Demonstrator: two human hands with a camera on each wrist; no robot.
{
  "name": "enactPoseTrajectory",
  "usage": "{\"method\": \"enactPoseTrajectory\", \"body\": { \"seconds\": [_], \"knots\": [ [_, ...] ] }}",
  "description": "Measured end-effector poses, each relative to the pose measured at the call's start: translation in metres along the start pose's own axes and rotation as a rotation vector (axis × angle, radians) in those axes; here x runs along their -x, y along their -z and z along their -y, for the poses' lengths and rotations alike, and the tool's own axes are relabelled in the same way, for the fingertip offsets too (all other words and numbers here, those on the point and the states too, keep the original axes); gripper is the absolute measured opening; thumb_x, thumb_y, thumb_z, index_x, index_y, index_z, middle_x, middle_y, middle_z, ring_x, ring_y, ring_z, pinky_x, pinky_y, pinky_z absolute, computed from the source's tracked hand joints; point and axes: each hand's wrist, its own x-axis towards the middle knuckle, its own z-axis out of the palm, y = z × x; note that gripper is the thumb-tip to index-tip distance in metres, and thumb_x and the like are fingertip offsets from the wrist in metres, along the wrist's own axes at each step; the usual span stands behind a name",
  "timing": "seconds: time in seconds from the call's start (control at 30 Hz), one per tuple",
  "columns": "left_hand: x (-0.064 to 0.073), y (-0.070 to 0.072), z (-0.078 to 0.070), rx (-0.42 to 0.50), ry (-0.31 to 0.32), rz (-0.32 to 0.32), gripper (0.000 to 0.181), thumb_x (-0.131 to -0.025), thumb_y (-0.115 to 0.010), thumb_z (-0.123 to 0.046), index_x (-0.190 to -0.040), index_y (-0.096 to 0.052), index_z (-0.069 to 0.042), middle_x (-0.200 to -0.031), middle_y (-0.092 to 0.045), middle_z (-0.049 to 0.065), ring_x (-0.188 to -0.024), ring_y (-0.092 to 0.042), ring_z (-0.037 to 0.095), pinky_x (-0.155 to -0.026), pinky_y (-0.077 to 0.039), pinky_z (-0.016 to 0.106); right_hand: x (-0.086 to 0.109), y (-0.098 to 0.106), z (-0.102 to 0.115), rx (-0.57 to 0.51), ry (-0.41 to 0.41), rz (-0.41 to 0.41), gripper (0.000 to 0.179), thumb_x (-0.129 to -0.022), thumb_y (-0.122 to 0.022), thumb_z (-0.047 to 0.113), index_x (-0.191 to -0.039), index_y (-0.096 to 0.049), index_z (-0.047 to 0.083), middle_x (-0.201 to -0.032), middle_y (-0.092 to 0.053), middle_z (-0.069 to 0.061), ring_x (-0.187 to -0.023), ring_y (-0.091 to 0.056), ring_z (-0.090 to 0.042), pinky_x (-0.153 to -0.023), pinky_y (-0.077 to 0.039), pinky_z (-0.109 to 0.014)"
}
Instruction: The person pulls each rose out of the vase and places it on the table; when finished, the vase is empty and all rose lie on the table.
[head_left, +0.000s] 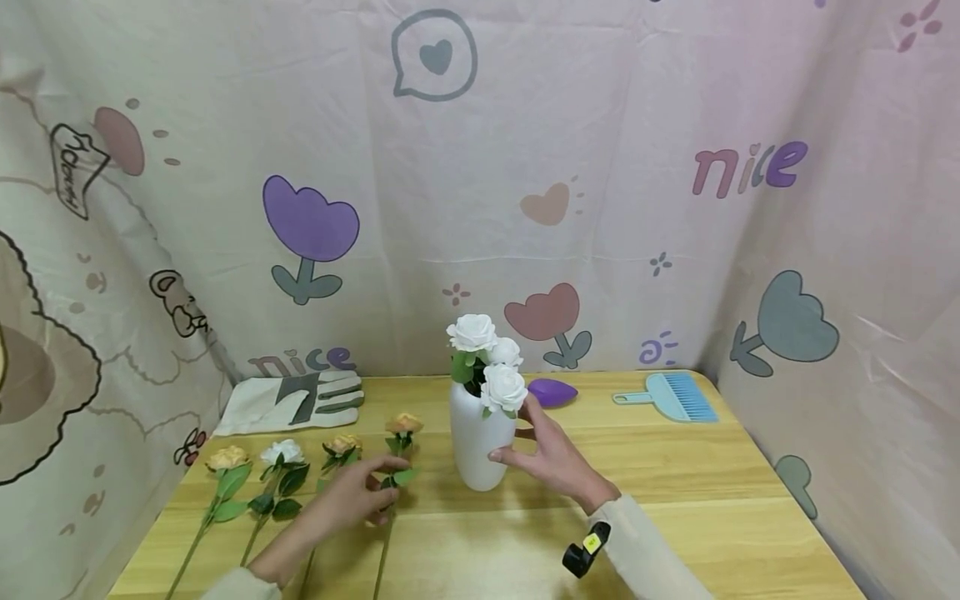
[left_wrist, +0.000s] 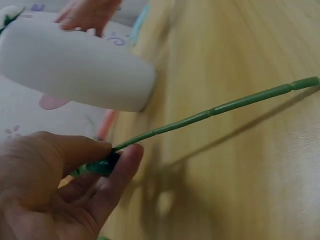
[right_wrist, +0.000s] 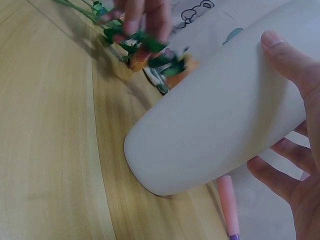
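My left hand (head_left: 352, 498) pinches the green stem (left_wrist: 210, 112) of an orange-yellow artificial rose (head_left: 405, 422) between thumb and fingers, close to its leaves. In the left wrist view the stem's bare end points right, over the tabletop. My right hand (head_left: 555, 458) holds the side of a tall white vase (head_left: 480, 442), with the thumb (right_wrist: 280, 47) on the near side and fingers behind. The vase stands upright on the table, and several white roses (head_left: 502, 387) with green leaves rise from its mouth. Their stems are hidden inside.
Left on the wooden table (head_left: 675, 500) lie a yellow rose (head_left: 227, 457), a white rose (head_left: 282, 452) and another yellow rose (head_left: 342, 443). Behind them are work gloves (head_left: 300, 402). A purple pointed tool (head_left: 552, 392) and a light-blue brush (head_left: 678, 397) lie toward the back right.
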Motion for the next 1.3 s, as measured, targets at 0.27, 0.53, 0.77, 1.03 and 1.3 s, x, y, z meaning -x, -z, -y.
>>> {"method": "enactPoseTrajectory", "body": {
  "seconds": [0.27,0.53,0.77,1.03,1.3],
  "knots": [
    [-0.003,-0.018,0.017,-0.01,0.047,-0.01,0.046,-0.1,-0.076,-0.003,-0.144,-0.065,-0.001,-0.133,-0.07,0.027,-0.07,-0.069,0.02,-0.055,-0.064,0.032,0.0,0.0,0.001,-0.007,-0.011,0.007,0.102,-0.093,-0.089,0.032,-0.171,-0.024,0.028,-0.166,-0.049,-0.009,-0.149,-0.054,-0.038,-0.117,-0.051,-0.065],
    [0.0,-0.019,0.011,-0.124,0.019,-0.037,0.047,-0.099,-0.079,-0.011,-0.144,-0.065,-0.003,-0.125,-0.072,0.016,-0.083,-0.068,0.019,-0.05,-0.061,0.033,0.0,0.001,0.003,0.007,-0.015,0.005,0.101,-0.093,-0.09,0.034,-0.17,-0.025,0.031,-0.165,-0.051,-0.007,-0.148,-0.055,-0.036,-0.117,-0.052,-0.062],
    [0.006,-0.014,-0.001,-0.306,0.008,-0.054,0.044,-0.1,-0.081,-0.027,-0.139,-0.069,-0.012,-0.129,-0.075,0.008,-0.099,-0.075,0.023,-0.075,-0.067,0.048,0.001,0.001,0.003,0.0,-0.022,0.008,0.101,-0.093,-0.09,0.035,-0.17,-0.025,0.032,-0.166,-0.049,-0.006,-0.15,-0.054,-0.036,-0.118,-0.052,-0.062],
    [0.002,-0.001,-0.038,-0.438,0.024,-0.2,0.033,-0.102,-0.077,-0.035,-0.13,-0.075,-0.018,-0.124,-0.079,-0.001,-0.106,-0.074,0.019,-0.087,-0.065,0.05,0.0,0.0,0.003,-0.005,-0.022,0.012,0.101,-0.093,-0.09,0.034,-0.17,-0.025,0.032,-0.167,-0.049,-0.007,-0.15,-0.053,-0.037,-0.118,-0.051,-0.064],
    [-0.029,-0.013,-0.055,-0.133,-0.211,-0.15,0.077,-0.1,-0.081,-0.038,-0.165,-0.045,-0.017,-0.166,-0.046,0.018,-0.147,-0.052,0.044,-0.113,-0.058,0.057,0.001,0.001,0.003,-0.006,-0.008,0.011,0.1,-0.093,-0.089,0.033,-0.17,-0.025,0.032,-0.166,-0.049,-0.008,-0.15,-0.053,-0.037,-0.117,-0.051,-0.065]
  ]
}}
